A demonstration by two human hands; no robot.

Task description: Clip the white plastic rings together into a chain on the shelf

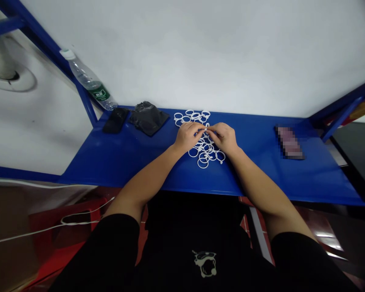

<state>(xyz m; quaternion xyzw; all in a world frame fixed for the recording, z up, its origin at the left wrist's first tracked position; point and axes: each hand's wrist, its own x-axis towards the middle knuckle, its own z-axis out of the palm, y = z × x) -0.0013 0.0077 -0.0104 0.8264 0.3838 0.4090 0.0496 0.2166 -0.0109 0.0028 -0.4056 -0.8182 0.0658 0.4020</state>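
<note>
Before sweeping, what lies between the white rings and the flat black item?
Head view: a lumpy dark grey item sits between the white rings and flat black item.

I note thin white knobbed rings (207, 149), overlapping, loosely scattered on blue tabletop (124, 162); one pinched, partly hidden.

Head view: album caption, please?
Left hand and right hand pinch a small white piece amid white rings on a blue table.

On the table (121, 156) before me lie rings (206, 157), left of them a bundle (147, 117), farther left a bottle (90, 81), behind everything a wall (207, 56)
</note>
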